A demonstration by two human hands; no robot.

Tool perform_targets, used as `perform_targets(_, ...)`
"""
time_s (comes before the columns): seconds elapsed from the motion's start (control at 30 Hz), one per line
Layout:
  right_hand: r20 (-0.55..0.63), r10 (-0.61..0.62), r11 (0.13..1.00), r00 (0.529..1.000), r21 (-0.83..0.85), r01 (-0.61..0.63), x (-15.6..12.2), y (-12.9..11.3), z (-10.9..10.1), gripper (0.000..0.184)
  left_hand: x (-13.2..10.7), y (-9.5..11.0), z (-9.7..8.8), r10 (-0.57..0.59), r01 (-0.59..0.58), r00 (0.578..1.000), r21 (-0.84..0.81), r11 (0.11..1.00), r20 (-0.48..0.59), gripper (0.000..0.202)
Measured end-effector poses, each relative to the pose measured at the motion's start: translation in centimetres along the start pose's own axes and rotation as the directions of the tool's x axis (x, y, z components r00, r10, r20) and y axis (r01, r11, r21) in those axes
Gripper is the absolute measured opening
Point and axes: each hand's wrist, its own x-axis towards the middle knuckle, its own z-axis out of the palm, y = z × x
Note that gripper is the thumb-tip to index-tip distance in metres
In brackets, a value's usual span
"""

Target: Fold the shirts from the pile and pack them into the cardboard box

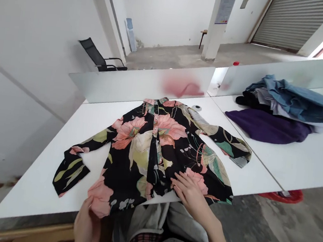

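Indoors, white table (pixel 37 185), floral shirt (pixel 147 150), concrete floor (pixel 182 54)

Table (pixel 43 170) open left of shirt (pixel 152 151); clothes pile (pixel 284 107) blocks far right.

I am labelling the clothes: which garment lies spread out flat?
The black floral shirt, sleeves out, under the right hand; the purple garment and the blue denim clothes lie heaped farther right.

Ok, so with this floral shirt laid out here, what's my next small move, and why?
Probably draw the hem corner pinched in your left hand gently outward, with your right hand pressing flat. The floral shirt lies front up on the table, but its lower front looks rumpled near the placket.
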Motion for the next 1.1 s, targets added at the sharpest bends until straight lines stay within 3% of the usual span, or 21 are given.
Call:
perform_targets(0.07, 0.076, -0.045, 0.990, 0.996, -0.131, 0.055, -0.8, 0.8, 0.8, 0.039, -0.6, 0.2, -1.7, -0.029, 0.043, 0.990, 0.106, 0.993, -0.138, 0.030)
perform_targets(0.1, 0.103, -0.060, 0.983, 0.993, -0.168, 0.076, -1.1, 1.2, 1.0, 0.043, -1.0, 0.4, -2.3, 0.051, -0.009, 0.983, 0.231, 0.973, -0.175, 0.031)
perform_targets(0.13, 0.118, -0.066, 0.978, 0.991, -0.190, 0.088, -1.3, 1.6, 1.2, 0.045, -1.5, 0.6, -2.7, 0.181, -0.116, 0.973, 0.371, 0.921, -0.144, 0.030)
perform_targets(0.17, 0.122, -0.063, 0.975, 0.991, -0.205, 0.087, -1.3, 1.9, 1.2, 0.046, -2.1, 0.8, -2.8, 0.319, -0.261, 0.947, 0.476, 0.840, -0.043, 0.028)
perform_targets(0.2, 0.113, -0.053, 0.973, 0.992, -0.217, 0.077, -1.4, 2.1, 1.0, 0.046, -2.5, 0.9, -2.6, 0.439, -0.425, 0.892, 0.520, 0.741, 0.105, 0.025)
perform_targets(0.27, 0.083, -0.029, 0.972, 0.996, -0.232, 0.048, -1.1, 2.5, 0.4, 0.044, -3.3, 0.7, -1.6, 0.575, -0.715, 0.699, 0.445, 0.539, 0.426, 0.027)
perform_targets(0.33, 0.070, -0.016, 0.971, 0.997, -0.237, 0.032, -0.8, 2.4, -0.4, 0.041, -3.6, 0.2, -0.2, 0.587, -0.858, 0.513, 0.353, 0.374, 0.626, 0.035)
perform_targets(0.37, 0.074, -0.014, 0.971, 0.997, -0.236, 0.031, -0.6, 2.2, -0.8, 0.041, -3.6, -0.1, 0.3, 0.575, -0.885, 0.465, 0.345, 0.313, 0.673, 0.036)
perform_targets(0.5, 0.085, -0.034, 0.970, 0.996, -0.236, 0.053, -0.2, 0.5, -2.0, 0.042, -2.7, -0.1, 0.9, 0.505, -0.901, 0.434, 0.359, 0.243, 0.746, 0.031)
perform_targets(0.63, 0.107, -0.106, 0.962, 0.989, -0.241, 0.129, -0.3, -0.3, -1.2, 0.053, -1.9, 1.9, 1.0, 0.477, -0.913, 0.406, 0.332, 0.236, 0.779, 0.033)
perform_targets(0.73, 0.128, -0.109, 0.952, 0.986, -0.271, 0.141, -0.8, 0.4, -0.1, 0.054, -2.3, 3.1, 2.3, 0.517, -0.946, 0.325, 0.260, 0.195, 0.792, 0.045)
perform_targets(0.8, 0.113, -0.110, 0.951, 0.987, -0.275, 0.138, -1.0, 0.8, 0.1, 0.045, -2.7, 3.6, 3.4, 0.564, -0.953, 0.297, 0.205, 0.223, 0.770, 0.032)
perform_targets(0.83, 0.096, -0.113, 0.952, 0.989, -0.275, 0.135, -1.0, 1.0, 0.0, 0.039, -3.0, 3.8, 4.0, 0.594, -0.944, 0.322, 0.196, 0.267, 0.737, 0.026)
perform_targets(0.93, 0.050, -0.131, 0.952, 0.990, -0.272, 0.140, -0.7, 0.8, -0.5, 0.020, -3.8, 5.3, 5.6, 0.655, -0.866, 0.484, 0.211, 0.453, 0.580, 0.026)
perform_targets(0.97, 0.052, -0.143, 0.952, 0.988, -0.264, 0.152, -0.5, 0.7, -0.6, 0.017, -4.1, 6.1, 6.1, 0.672, -0.855, 0.501, 0.190, 0.483, 0.545, 0.028)
perform_targets(1.0, 0.059, -0.153, 0.953, 0.986, -0.255, 0.164, -0.4, 0.5, -0.6, 0.015, -4.3, 6.8, 6.6, 0.686, -0.864, 0.476, 0.149, 0.480, 0.550, 0.029)
perform_targets(1.1, 0.074, -0.170, 0.958, 0.983, -0.219, 0.182, -0.4, 0.1, -0.2, 0.015, -4.5, 8.5, 7.3, 0.647, -0.921, 0.263, -0.012, 0.389, 0.716, 0.034)
